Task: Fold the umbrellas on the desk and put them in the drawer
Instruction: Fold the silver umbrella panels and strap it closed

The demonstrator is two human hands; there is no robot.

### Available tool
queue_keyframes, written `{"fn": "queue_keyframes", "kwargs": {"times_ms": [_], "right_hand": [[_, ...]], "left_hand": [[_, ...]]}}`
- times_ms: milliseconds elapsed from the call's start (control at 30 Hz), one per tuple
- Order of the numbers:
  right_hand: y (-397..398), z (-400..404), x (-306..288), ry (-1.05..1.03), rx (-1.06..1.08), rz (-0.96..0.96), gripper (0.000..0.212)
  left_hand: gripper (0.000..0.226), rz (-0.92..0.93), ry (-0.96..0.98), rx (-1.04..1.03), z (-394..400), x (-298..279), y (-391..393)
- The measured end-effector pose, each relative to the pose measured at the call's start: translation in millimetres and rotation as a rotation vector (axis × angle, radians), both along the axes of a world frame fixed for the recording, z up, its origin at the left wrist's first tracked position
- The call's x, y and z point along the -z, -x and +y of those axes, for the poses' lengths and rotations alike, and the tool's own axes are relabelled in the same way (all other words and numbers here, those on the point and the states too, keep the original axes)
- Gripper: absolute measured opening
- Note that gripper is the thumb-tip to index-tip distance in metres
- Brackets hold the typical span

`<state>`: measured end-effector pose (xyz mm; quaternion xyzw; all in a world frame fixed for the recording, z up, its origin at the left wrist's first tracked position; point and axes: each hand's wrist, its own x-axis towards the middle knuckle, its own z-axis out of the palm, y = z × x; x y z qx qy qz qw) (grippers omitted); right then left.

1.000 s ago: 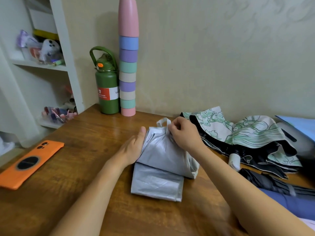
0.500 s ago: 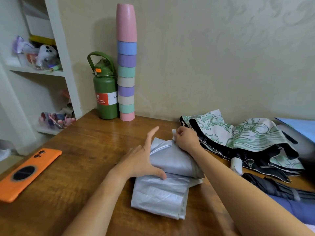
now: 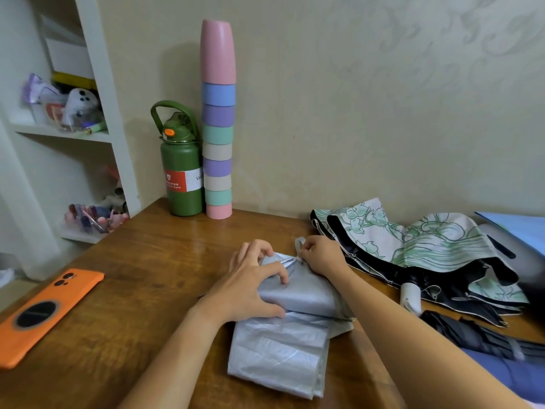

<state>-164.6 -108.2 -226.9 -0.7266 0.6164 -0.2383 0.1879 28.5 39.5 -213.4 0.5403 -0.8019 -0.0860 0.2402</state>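
A silver-grey umbrella (image 3: 283, 349) lies collapsed on the wooden desk (image 3: 147, 261), its canopy flattened in folds. My left hand (image 3: 250, 287) presses and grips the upper folds from the left side. My right hand (image 3: 321, 256) pinches the umbrella's closing strap (image 3: 299, 246) at the far end. To the right lies a loose white-and-green floral umbrella (image 3: 427, 246) with black lining and a white handle (image 3: 410, 296). A folded dark umbrella (image 3: 477, 335) lies at the right edge. No drawer is in view.
A green bottle (image 3: 181, 172) and a tall stack of pastel cups (image 3: 218, 128) stand against the back wall. An orange phone (image 3: 44, 311) lies at the desk's left edge. White shelves (image 3: 73, 134) with small items stand to the left.
My left hand went from spread open beside the silver umbrella to closed on its upper folds. My right hand now pinches the strap. The view tilted down a little.
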Motion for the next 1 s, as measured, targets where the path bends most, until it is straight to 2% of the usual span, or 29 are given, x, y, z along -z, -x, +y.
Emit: {"fn": "queue_keyframes", "kwargs": {"times_ms": [133,233,333,400,433,500,567,633,767,900,1000], "right_hand": [[0,-5,0,0.008,-0.006,0.035,0.008],[0,-1,-6,0.060,-0.014,0.104,0.016],[-1,16,-22,0.440,-0.055,0.131,0.016],[-2,35,-40,0.597,-0.295,0.064,0.009],[1,44,-49,0.571,-0.473,0.070,0.009],[6,62,-62,0.344,-0.715,0.234,0.014],[11,77,-69,0.122,-0.751,0.460,0.021],[15,86,-69,0.045,-0.748,0.605,0.029],[10,99,-62,0.087,-0.682,0.793,0.035],[4,107,-42,0.273,-0.609,0.776,0.045],[3,113,-42,0.375,-0.579,0.709,0.040]], "left_hand": [[0.046,0.013,-0.037,0.011,-3,-1,-2],[0.048,-0.002,-0.035,-0.010,-5,1,-1],[0.047,0.002,-0.025,-0.030,-5,2,-1],[0.047,-0.003,-0.034,-0.038,-5,1,0],[0.047,-0.012,-0.035,-0.041,-5,1,0],[0.049,-0.036,-0.026,-0.045,-5,1,0],[0.048,-0.039,-0.026,-0.038,-4,1,1],[0.047,-0.044,-0.039,-0.021,-4,0,1],[0.039,-0.074,-0.011,0.006,-4,0,2],[0.026,-0.103,0.076,-0.002,-2,0,6],[0.023,-0.191,0.166,-0.019,2,-5,11]]}}
